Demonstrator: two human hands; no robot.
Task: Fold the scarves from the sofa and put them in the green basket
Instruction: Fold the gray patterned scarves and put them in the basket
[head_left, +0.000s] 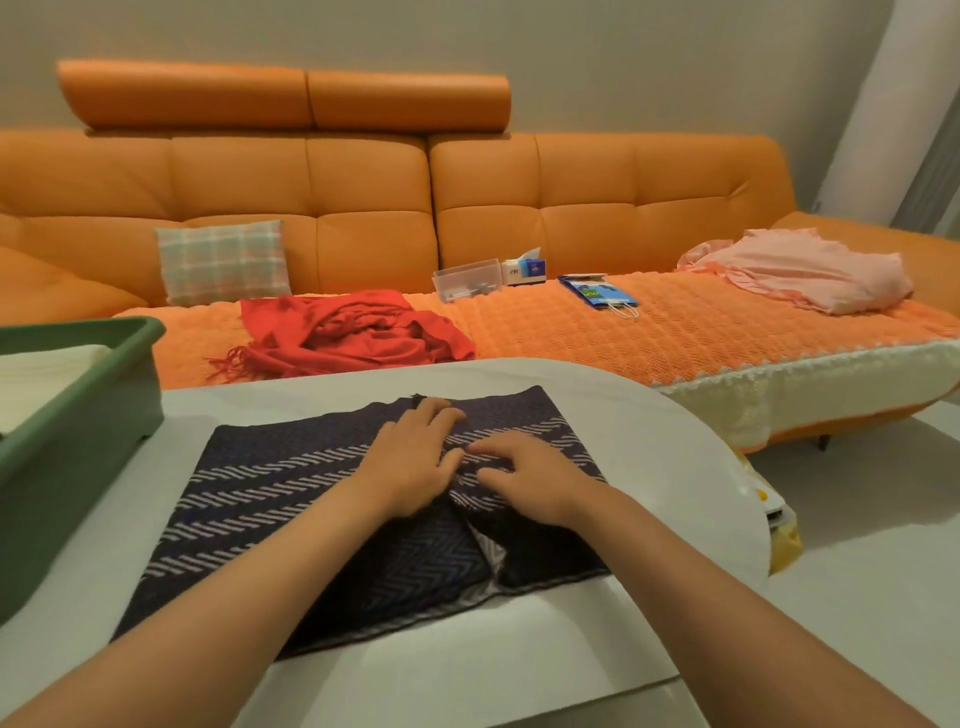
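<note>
- Head view is showing a dark navy woven scarf with white chevron stripes (270, 499) lying spread on a white rounded table (660, 447), its right part folded over and bunching into a ridge between the two hands.
- The left hand (415, 460) is lying palm down on the scarf's middle, fingers nearly straight and close together, pressing the cloth to the table.
- The right hand (530, 478) is sitting just beside it, touching the same scarf with bent fingers; whether those fingers are pinching the ridge or only pressing on it cannot be told.
- A green plastic basket (78, 431) is standing at the table's left edge, well apart from both hands, with a folded cream cloth (47, 364) lying inside it.
- A crumpled red fringed scarf (353, 332) is waiting on the orange leather sofa (363, 182), beyond the table.
- Farther right on the seat, a pink cloth (810, 270) is lying in a heap.
</note>
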